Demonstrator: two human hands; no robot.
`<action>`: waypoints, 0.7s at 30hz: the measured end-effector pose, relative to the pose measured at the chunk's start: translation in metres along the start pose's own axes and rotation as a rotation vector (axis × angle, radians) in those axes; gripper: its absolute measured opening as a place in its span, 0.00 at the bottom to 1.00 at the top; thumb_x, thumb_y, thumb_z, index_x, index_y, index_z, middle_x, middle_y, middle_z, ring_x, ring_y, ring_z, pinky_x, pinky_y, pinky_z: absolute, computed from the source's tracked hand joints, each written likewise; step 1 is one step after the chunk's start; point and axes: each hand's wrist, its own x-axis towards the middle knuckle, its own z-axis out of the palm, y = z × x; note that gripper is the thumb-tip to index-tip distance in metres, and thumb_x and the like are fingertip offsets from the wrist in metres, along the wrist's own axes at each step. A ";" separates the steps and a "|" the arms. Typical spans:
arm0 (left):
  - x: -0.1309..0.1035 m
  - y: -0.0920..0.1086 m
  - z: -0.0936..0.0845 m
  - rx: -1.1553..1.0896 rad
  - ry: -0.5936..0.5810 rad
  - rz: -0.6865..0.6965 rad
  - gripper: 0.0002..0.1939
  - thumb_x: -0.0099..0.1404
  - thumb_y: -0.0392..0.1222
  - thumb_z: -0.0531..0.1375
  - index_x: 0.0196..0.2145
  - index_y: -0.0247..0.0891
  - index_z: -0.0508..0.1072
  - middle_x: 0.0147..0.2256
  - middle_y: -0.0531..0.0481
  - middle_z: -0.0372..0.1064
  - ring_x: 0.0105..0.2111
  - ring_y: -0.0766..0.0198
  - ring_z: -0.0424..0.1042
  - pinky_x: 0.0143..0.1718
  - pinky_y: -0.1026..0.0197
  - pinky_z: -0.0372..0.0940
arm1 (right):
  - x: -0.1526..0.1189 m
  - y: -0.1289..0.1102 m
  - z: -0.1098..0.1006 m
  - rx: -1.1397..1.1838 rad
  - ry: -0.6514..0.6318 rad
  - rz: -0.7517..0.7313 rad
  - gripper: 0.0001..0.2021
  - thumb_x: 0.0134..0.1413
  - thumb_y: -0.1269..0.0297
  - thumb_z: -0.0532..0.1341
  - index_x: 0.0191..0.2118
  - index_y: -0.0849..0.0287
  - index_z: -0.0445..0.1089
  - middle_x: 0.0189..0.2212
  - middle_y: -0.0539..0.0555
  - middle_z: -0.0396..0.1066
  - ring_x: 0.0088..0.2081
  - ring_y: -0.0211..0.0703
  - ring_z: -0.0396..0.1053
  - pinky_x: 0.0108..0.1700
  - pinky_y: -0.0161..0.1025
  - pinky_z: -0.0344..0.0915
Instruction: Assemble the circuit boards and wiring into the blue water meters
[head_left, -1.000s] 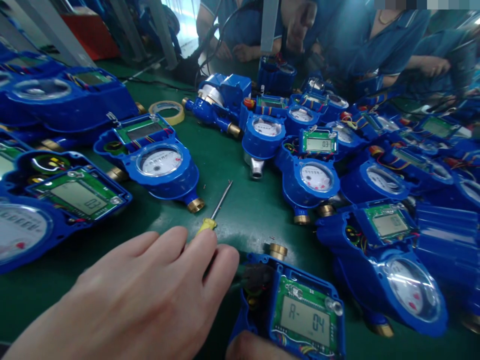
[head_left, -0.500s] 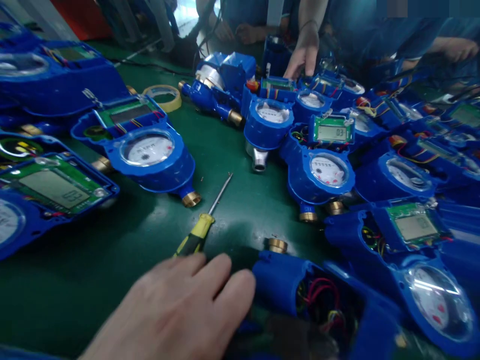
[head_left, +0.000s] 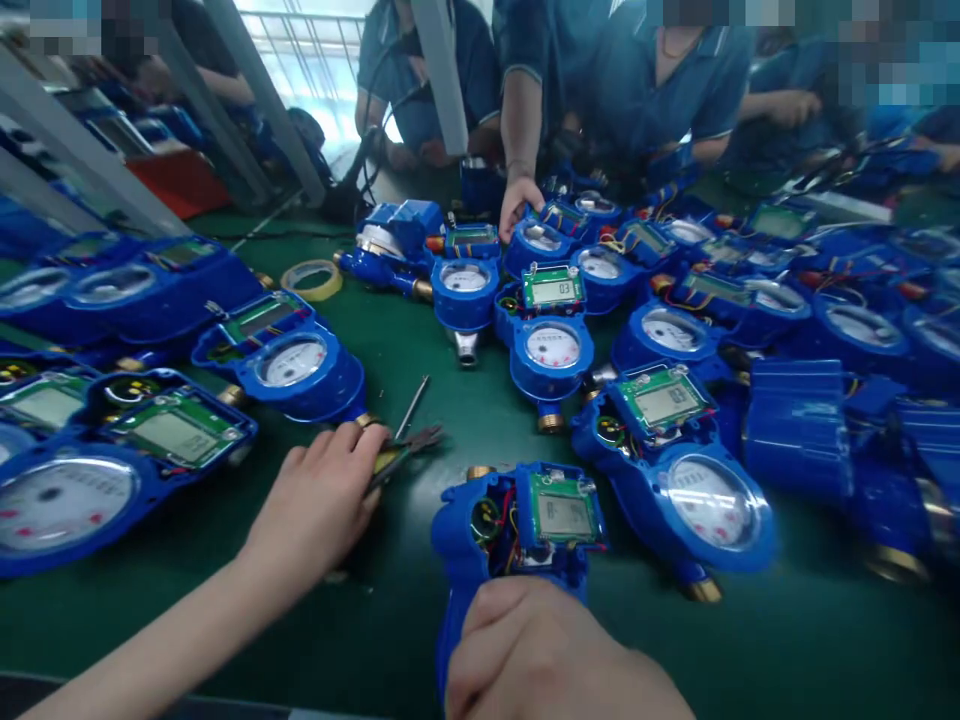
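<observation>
The left hand (head_left: pixel 326 490) has its fingers curled around pliers (head_left: pixel 424 438), whose nose points away to its right; a screwdriver (head_left: pixel 412 407) (its handle mostly hidden) reaches out just beyond those fingers. The right hand (head_left: pixel 540 645) is bunched over the near part of an opened water meter (head_left: pixel 517 535), the lit-green circuit board (head_left: pixel 592 490) just ahead of its knuckles; whether it pinches the meter, I cannot tell. A second water meter (head_left: pixel 709 500) lies to that hand's right.

Ctr. meter (head_left: pixel 551 380): LCD (head_left: pixel 556 289) reads "03" — nearest meter (head_left: pixel 463 530): display (head_left: pixel 564 517) digits too blurry; nos. on ctr. white dial (head_left: pixel 553 345) too sm. to read.
</observation>
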 end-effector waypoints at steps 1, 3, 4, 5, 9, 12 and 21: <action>0.000 -0.005 0.005 -0.024 0.026 -0.026 0.17 0.68 0.37 0.48 0.52 0.33 0.64 0.45 0.37 0.65 0.45 0.43 0.68 0.41 0.46 0.65 | 0.008 0.003 -0.005 0.011 -0.031 -0.075 0.11 0.51 0.80 0.64 0.24 0.60 0.68 0.28 0.43 0.76 0.26 0.25 0.70 0.30 0.23 0.63; 0.000 -0.018 0.014 -0.133 0.080 -0.054 0.19 0.70 0.44 0.47 0.55 0.35 0.64 0.44 0.38 0.65 0.45 0.43 0.68 0.41 0.47 0.65 | 0.022 0.007 -0.017 0.016 -0.125 -0.277 0.13 0.55 0.75 0.64 0.22 0.59 0.66 0.24 0.41 0.73 0.26 0.26 0.69 0.34 0.27 0.63; 0.000 -0.025 0.019 -0.205 0.096 -0.050 0.20 0.71 0.48 0.47 0.55 0.37 0.63 0.44 0.39 0.66 0.45 0.44 0.68 0.41 0.48 0.65 | 0.028 0.007 -0.024 0.008 -0.153 -0.338 0.13 0.56 0.72 0.63 0.21 0.58 0.66 0.23 0.40 0.73 0.28 0.27 0.69 0.35 0.29 0.63; -0.001 -0.031 0.025 -0.286 0.112 -0.041 0.22 0.70 0.52 0.47 0.56 0.40 0.63 0.44 0.40 0.66 0.44 0.45 0.69 0.41 0.49 0.65 | 0.032 0.006 -0.030 -0.003 -0.179 -0.387 0.13 0.56 0.71 0.63 0.21 0.57 0.66 0.23 0.40 0.73 0.29 0.29 0.69 0.37 0.30 0.62; -0.005 -0.046 0.054 -0.404 0.176 -0.022 0.27 0.67 0.58 0.52 0.60 0.47 0.60 0.45 0.42 0.66 0.44 0.47 0.69 0.42 0.48 0.65 | 0.041 -0.016 -0.037 -0.091 -0.167 -0.390 0.10 0.53 0.68 0.66 0.22 0.56 0.71 0.23 0.43 0.72 0.31 0.36 0.68 0.37 0.37 0.61; -0.010 -0.047 0.072 -0.426 0.245 -0.008 0.26 0.65 0.58 0.54 0.58 0.48 0.65 0.47 0.39 0.65 0.48 0.39 0.64 0.46 0.38 0.61 | 0.046 -0.029 -0.025 -0.150 -0.097 -0.330 0.11 0.50 0.67 0.68 0.20 0.57 0.71 0.21 0.43 0.70 0.27 0.36 0.67 0.35 0.37 0.61; -0.038 -0.039 0.044 -0.854 0.372 0.161 0.19 0.64 0.53 0.57 0.50 0.44 0.72 0.53 0.41 0.64 0.56 0.45 0.60 0.60 0.41 0.53 | 0.040 -0.056 -0.029 0.192 0.289 -0.284 0.10 0.59 0.70 0.63 0.26 0.60 0.72 0.30 0.53 0.78 0.35 0.41 0.75 0.44 0.38 0.69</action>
